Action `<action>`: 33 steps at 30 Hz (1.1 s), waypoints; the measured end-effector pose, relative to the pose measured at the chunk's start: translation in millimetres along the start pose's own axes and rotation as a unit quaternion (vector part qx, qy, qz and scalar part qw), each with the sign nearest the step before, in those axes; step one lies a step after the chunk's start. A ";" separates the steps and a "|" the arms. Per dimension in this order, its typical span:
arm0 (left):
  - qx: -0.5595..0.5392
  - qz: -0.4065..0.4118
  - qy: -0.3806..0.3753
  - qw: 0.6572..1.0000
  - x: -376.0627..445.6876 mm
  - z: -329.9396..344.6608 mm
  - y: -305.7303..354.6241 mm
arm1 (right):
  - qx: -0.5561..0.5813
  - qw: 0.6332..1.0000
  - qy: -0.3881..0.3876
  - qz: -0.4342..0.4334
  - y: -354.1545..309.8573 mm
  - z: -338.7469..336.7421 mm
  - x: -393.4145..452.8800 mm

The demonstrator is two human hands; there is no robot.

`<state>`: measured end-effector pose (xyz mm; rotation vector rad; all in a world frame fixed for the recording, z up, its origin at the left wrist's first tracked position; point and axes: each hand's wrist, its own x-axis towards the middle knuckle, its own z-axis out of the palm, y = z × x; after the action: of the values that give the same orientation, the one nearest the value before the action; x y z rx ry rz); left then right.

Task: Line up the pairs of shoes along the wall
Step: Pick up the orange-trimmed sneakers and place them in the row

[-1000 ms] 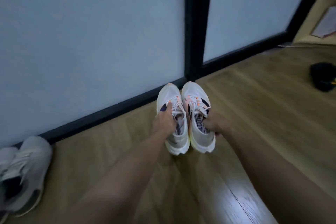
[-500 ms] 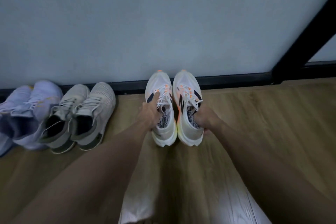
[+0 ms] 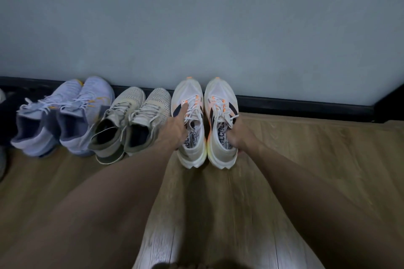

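Note:
A pair of white running shoes with orange and black marks points toes-first at the black baseboard (image 3: 295, 105). My left hand (image 3: 175, 129) grips the left white shoe (image 3: 190, 153) at its opening, index finger stretched along the laces. My right hand (image 3: 239, 135) grips the right white shoe (image 3: 218, 155) at its collar, fingers inside. Left of them a beige mesh pair (image 3: 133, 120) stands with toes at the wall, almost touching the left white shoe. Further left stands a lilac pair (image 3: 65, 116).
The grey wall (image 3: 196, 28) rises behind the row. Dark shoes (image 3: 6, 116) show partly at the far left edge. Wooden floor (image 3: 317, 159) stretches to the right of the white pair, ending at a black corner post (image 3: 391, 102).
Both hands have carried the white pair leftward along the wall, from beside the black post to right beside the beige pair. More of the shoe row has come into view.

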<state>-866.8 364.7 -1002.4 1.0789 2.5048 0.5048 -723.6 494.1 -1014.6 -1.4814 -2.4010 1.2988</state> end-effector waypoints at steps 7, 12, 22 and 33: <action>0.024 0.004 0.011 1.000 2.7 8.3 -6.2 | -0.002 1.000 0.028 0.012 5.3 16.0 9.4; 0.067 0.050 -0.008 0.996 5.2 8.3 -17.2 | -0.005 0.999 0.039 0.032 13.5 22.5 9.9; 0.002 0.005 -0.091 0.996 25.3 11.9 -19.6 | 0.217 0.975 -0.026 0.034 16.1 27.6 12.3; -0.142 -0.079 -0.132 0.978 31.4 19.8 -17.6 | 0.267 0.958 -0.092 0.047 33.2 9.2 -6.0</action>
<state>-888.6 380.3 -1033.5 0.7756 2.1822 0.6074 -700.2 490.3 -1040.4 -1.3669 -1.8484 1.9792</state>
